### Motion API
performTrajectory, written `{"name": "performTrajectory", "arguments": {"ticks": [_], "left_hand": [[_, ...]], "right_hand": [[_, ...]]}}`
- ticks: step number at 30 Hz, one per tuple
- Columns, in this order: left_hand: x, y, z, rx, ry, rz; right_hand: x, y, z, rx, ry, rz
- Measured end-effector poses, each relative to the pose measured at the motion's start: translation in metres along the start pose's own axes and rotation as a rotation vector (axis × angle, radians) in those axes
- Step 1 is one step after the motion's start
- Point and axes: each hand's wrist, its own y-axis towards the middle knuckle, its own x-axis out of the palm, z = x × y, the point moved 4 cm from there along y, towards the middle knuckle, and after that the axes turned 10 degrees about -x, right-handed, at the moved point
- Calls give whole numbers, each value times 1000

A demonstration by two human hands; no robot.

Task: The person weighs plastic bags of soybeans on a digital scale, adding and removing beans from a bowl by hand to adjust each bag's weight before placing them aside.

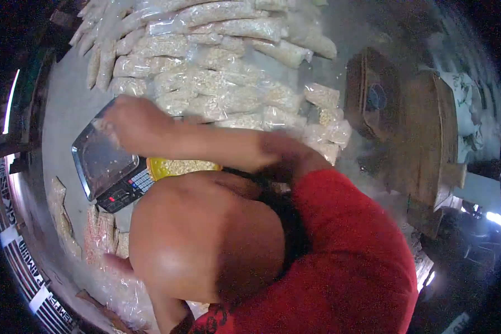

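Observation:
My right hand (133, 125) is over the far end of a digital scale's dark weighing plate (106, 158). Its fingers look curled together and are slightly blurred, so what they hold, if anything, does not show. Small crumbs lie on the plate, and the scale's keypad (142, 181) has a red light below it. Beside the scale, partly behind my forearm and knee, is a yellow basin (158, 167) of pale pieces (186, 166). My left hand (121, 265) is mostly hidden by my bent knee; it is close to clear plastic bags (103, 234) at the lower left.
Many filled clear plastic bags (211, 78) lie in rows across the floor. A brown cardboard box (376, 94) stands at the right, near a wooden panel (428, 139) and white sacks (465, 106). A long narrow bag (65, 217) lies left of the scale.

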Motion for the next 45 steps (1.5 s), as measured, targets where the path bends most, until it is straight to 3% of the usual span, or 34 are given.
{"name": "performTrajectory", "arguments": {"ticks": [4, 7, 9, 11, 12, 15, 16, 17, 18, 20, 21, 22, 23, 24, 26, 31, 33, 34, 36, 37, 39, 40, 41, 42, 43, 44, 45], "left_hand": [[-26, -9, -40, -209, 1, 136], [-44, -18, -62, -318, -28, 202], [-49, -16, -77, -383, -64, 197], [-54, -13, -91, -440, -105, 197], [-52, -9, -100, -482, -139, 152], [-47, 1, -129, -624, -251, -62], [-43, 4, -139, -680, -282, -177], [-37, 0, -152, -702, -343, -330], [-39, 2, -177, -679, -370, -292], [-30, 9, -209, -382, -261, -452], [-27, 12, -204, -606, -269, -398], [-25, 19, -192, -591, -284, -367], [-30, 25, -183, -562, -107, -319], [-34, 28, -186, -546, -25, -279], [-36, 32, -211, -508, -19, -266], [-37, 31, -216, -526, -33, -279], [-38, 37, -232, -450, 43, -157], [-41, 35, -221, -446, 42, -152], [-49, 31, -205, -512, 185, -101], [-47, 32, -209, -514, 188, -102], [-61, 39, -205, -238, 297, 316], [-65, 49, -213, -239, 313, 302], [-76, 60, -223, -220, -23, 433], [-86, 64, -199, -222, 18, 579], [-96, 66, -174, -230, 57, 725], [-107, 66, -111, -238, 486, 882], [-115, 78, -105, -231, 480, 874]], "right_hand": [[134, -25, 57, 322, 194, 172], [151, -45, 62, 344, 252, -1], [176, -62, 83, 347, 187, 11], [147, -79, 69, 308, 284, 129], [135, -75, 71, 372, 257, -158], [91, -78, 46, 303, 250, -59], [67, -71, 26, 527, 266, -87], [52, -79, 6, 282, 122, -149], [29, -92, -5, 59, -33, -148], [31, -110, 4, 107, -61, -459], [29, -116, 11, 86, -45, -482], [37, -123, 22, 126, -115, -768], [49, -132, 32, 162, -193, -1046], [47, -122, 24, 132, -183, -1058], [25, -87, -10, 140, 4, -842], [17, -62, -4, -43, -45, -1076], [28, -69, 8, -1, -126, -1304], [34, -77, 14, -6, -128, -1305], [50, -94, 32, 160, -3, -1084], [56, -103, 38, 161, -1, -1081], [64, -112, 49, 193, 57, -855], [69, -115, 53, 202, 56, -836], [73, -114, 57, 126, 3, -779], [74, -114, 56, 56, -54, -726], [74, -113, 53, 72, -64, -720], [78, -110, 48, 110, -109, -822], [80, -109, 46, 142, -153, -927]]}}
